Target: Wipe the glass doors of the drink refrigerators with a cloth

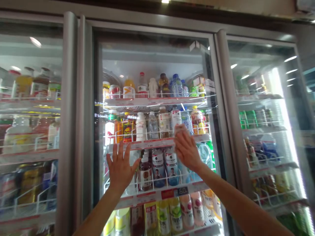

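My left hand [121,168] lies spread against the glass door [152,46] of a drinks fridge, holding nothing. To its right, my right hand [187,149] presses on the same pane with its fingers together over a small pale cloth [180,130]. Motion blur and the fingers hide most of that cloth. Behind the glass, a dark drink bottle [145,173] shows beside my left thumb. A white-labelled bottle [176,116] stands on the shelf just above my right fingertips.
Metal door frames [70,98] run upright on both sides of the pane. Neighbouring fridge doors show more bottles at left [21,134] and cans at right [251,118]. Wire-fronted shelves [157,143] hold rows of drinks, and a price tag [182,190] hangs on a lower shelf edge.
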Demonstrator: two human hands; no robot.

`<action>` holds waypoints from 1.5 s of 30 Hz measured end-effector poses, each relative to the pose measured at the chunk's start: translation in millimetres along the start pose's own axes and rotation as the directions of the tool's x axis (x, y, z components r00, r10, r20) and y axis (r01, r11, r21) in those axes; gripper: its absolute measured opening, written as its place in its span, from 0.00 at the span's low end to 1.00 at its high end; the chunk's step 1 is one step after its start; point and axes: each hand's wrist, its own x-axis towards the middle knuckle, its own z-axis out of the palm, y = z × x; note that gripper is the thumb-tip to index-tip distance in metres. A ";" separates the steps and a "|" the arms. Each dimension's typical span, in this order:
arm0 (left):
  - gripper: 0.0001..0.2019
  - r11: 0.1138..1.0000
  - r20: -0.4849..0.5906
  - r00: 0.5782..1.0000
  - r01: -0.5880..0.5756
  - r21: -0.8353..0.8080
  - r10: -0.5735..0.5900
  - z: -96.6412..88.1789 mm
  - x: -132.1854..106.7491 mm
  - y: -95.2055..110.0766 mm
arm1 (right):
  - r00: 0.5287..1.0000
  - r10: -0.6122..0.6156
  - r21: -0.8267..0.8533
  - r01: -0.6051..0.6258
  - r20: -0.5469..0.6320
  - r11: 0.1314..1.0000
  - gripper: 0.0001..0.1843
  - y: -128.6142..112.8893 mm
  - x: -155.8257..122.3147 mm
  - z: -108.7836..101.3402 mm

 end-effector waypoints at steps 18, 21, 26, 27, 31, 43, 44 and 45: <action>0.33 0.998 0.041 0.997 0.068 -0.019 -0.067 0.6 49.1 1.8 | 0.873 0.438 -0.135 -0.471 -0.214 0.872 0.25 57.4 50.2 7.0; 0.33 0.997 0.044 0.996 0.078 -0.021 -0.077 -1.8 53.0 0.7 | 0.963 0.252 -0.105 -0.262 -0.097 0.959 0.24 46.2 64.4 9.6; 0.35 0.994 0.090 0.990 0.105 0.003 -0.105 -12.6 81.2 -10.3 | 0.998 0.052 -0.075 -0.049 0.041 0.996 0.23 55.9 73.6 5.1; 0.35 0.993 0.105 0.987 0.118 0.018 -0.120 -14.6 86.4 -12.6 | 0.976 0.214 -0.109 -0.216 -0.030 0.970 0.24 65.8 76.9 5.4; 0.34 0.987 0.128 0.980 0.143 0.072 -0.151 -17.9 94.8 -16.5 | 0.894 0.431 -0.117 -0.445 -0.124 0.888 0.27 78.0 95.8 13.1; 0.33 0.982 0.097 0.989 0.096 0.161 -0.113 -18.4 92.2 -16.8 | 0.915 0.395 -0.036 -0.399 -0.083 0.916 0.27 72.9 137.4 14.3; 0.33 0.983 0.083 0.991 0.091 0.162 -0.106 -18.8 93.4 -18.2 | 0.963 0.267 -0.017 -0.267 -0.025 0.963 0.26 60.4 141.2 17.4; 0.34 0.983 0.073 0.993 0.084 0.162 -0.096 -19.6 95.3 -20.0 | 0.993 0.111 0.010 -0.112 0.035 0.994 0.25 47.6 144.2 19.8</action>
